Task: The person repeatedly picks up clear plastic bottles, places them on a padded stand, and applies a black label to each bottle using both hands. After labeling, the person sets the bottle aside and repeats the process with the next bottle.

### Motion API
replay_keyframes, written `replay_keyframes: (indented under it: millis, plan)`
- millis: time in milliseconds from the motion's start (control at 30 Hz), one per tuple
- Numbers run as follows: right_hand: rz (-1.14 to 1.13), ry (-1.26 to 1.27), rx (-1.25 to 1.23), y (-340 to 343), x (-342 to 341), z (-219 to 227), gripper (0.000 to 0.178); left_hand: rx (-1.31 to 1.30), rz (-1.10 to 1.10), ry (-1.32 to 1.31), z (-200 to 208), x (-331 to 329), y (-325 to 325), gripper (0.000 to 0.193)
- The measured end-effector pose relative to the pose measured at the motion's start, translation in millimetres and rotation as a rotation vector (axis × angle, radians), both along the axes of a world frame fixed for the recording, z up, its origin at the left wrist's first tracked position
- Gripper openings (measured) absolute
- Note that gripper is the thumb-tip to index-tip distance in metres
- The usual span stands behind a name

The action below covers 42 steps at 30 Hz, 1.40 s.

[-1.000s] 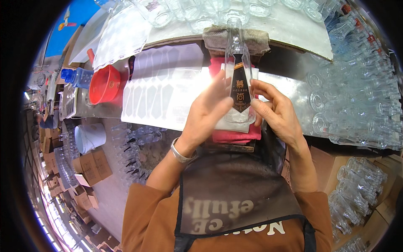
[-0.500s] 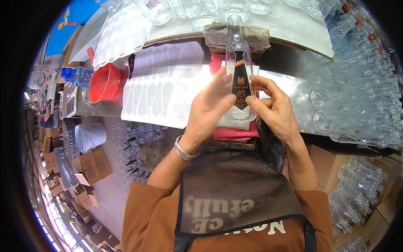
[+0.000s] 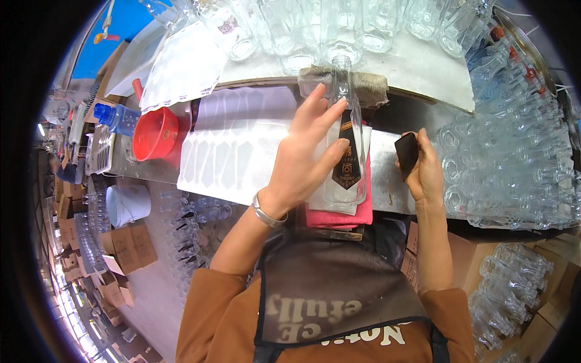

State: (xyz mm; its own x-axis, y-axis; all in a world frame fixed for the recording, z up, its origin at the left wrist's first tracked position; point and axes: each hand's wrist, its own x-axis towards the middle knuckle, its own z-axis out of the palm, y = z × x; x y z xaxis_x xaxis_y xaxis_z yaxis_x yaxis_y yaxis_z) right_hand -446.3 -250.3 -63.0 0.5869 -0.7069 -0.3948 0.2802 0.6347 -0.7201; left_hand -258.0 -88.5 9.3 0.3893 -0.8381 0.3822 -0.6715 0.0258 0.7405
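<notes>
A clear glass bottle [image 3: 356, 127] with a black, tie-shaped label [image 3: 347, 172] lies face up, neck away from me. A pink-red cloth [image 3: 339, 219] is under its base, and its neck lies on a folded grey towel [image 3: 370, 88]. My left hand [image 3: 296, 157] is open over the bottle's left side, fingers spread; I cannot tell whether the thumb touches the glass. To the right of the bottle, my right hand [image 3: 425, 172] is closed on a small flat black piece [image 3: 407, 152], held up above the metal table.
Sheets of tie-shaped labels [image 3: 233, 160] lie left of the bottle, beside a red pot [image 3: 156, 134] and a blue-capped plastic bottle [image 3: 118, 118]. Many clear bottles [image 3: 508, 157] are stacked at right; more stand along the raised white shelf [image 3: 417, 85]. A carton [image 3: 478, 260] holds bottles below right.
My right hand has left the bottle, moved right and now holds the black piece. My left hand has lifted and spread its fingers. The bottle appears lower in view.
</notes>
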Motion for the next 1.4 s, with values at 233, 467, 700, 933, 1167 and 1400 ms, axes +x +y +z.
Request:
replay_keyframes:
  millis: [233,467,700,933,1167,1400]
  plan:
    - [0.068,-0.081,-0.128,6,6,11,0.026,0.011,0.007,-0.037,-4,0,-4,0.054]
    - [0.19,0.004,-0.579,10,33,55,0.029,0.009,0.018,-0.055,-6,0,-4,0.056]
    - [0.271,0.212,-1.304,-19,67,86,0.028,-0.012,0.033,0.048,-11,1,-5,0.074]
    - [0.343,0.139,-1.504,-17,80,113,0.027,-0.064,0.04,0.151,-13,-2,-6,0.085]
    - [0.36,0.178,-1.687,-21,90,110,0.024,-0.063,0.047,0.173,-12,-3,-7,0.088]
    - [0.367,0.007,-1.751,-3,58,107,0.033,-0.184,0.103,0.567,-16,-1,3,0.071]
